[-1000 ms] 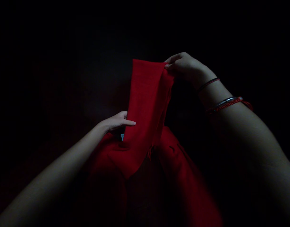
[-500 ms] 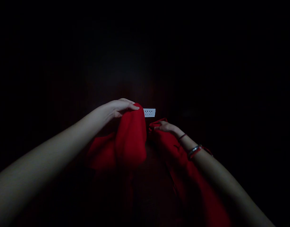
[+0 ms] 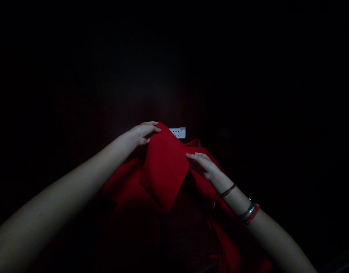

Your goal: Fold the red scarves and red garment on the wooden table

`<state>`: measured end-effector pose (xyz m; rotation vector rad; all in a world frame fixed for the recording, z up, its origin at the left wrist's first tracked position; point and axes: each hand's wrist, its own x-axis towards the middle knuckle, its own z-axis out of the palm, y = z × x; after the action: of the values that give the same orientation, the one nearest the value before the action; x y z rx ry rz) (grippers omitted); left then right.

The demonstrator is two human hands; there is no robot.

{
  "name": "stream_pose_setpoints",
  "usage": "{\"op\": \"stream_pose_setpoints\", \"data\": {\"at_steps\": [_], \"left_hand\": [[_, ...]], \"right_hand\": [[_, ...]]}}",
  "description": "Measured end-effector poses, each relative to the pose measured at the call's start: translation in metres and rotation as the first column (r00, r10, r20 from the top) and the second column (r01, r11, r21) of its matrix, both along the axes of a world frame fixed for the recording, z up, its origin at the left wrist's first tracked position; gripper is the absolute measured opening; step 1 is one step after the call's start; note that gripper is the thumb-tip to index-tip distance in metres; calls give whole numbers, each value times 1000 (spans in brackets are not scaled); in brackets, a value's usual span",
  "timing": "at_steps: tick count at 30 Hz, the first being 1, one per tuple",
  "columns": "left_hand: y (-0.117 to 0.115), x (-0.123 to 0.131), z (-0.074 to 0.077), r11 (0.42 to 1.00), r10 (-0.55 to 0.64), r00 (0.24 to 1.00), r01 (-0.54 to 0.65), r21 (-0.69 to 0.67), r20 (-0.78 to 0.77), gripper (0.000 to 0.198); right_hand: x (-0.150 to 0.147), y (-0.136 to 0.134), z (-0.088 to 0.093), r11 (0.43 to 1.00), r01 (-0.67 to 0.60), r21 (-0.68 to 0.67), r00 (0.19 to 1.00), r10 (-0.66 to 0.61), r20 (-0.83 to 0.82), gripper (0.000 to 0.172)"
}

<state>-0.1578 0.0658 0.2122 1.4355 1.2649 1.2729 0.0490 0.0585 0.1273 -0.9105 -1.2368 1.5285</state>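
Note:
A red cloth hangs between my two hands, its upper edge stretched slantwise down to the right. At its upper left corner my left hand pinches the fabric between thumb and fingers. My right hand grips the cloth's right edge, somewhat lower and nearer to me. More red fabric lies in folds below and to both sides, fading into shadow; whether it is all one piece I cannot tell. Bracelets circle my right wrist.
Just behind the cloth is a white socket strip, partly covered by it. Darkness hides nearly everything else, including the surface beneath the fabric.
My right hand has moved from the right-hand fabric to the edge of the piece in my left hand. That piece is now spread wider. My left hand has shifted slightly left.

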Motion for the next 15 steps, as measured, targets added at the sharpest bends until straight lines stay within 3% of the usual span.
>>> {"op": "stream_pose_setpoints", "data": {"at_steps": [2,4,7,9,12,15], "left_hand": [[-6,3,-7,985,126,990,-117,-129,66,66],[-11,8,-13,973,165,979,-141,-185,119,79],[-11,12,-19,971,179,966,-142,-191,188,80],[-8,13,-19,974,177,955,-135,-184,236,80],[-5,12,-14,983,122,954,-78,-165,274,79],[-7,11,-6,990,78,967,-46,-137,244,75]], "right_hand": [[2,6,9,997,66,37,996,-69,61,12],[5,13,16,995,92,42,986,-97,135,10],[5,21,15,992,123,-8,976,-120,182,8],[2,21,6,990,100,-104,984,-83,159,6],[-5,13,-17,958,-75,-278,994,94,54,13],[-15,6,-37,920,-289,-264,956,262,-131,30]]}}
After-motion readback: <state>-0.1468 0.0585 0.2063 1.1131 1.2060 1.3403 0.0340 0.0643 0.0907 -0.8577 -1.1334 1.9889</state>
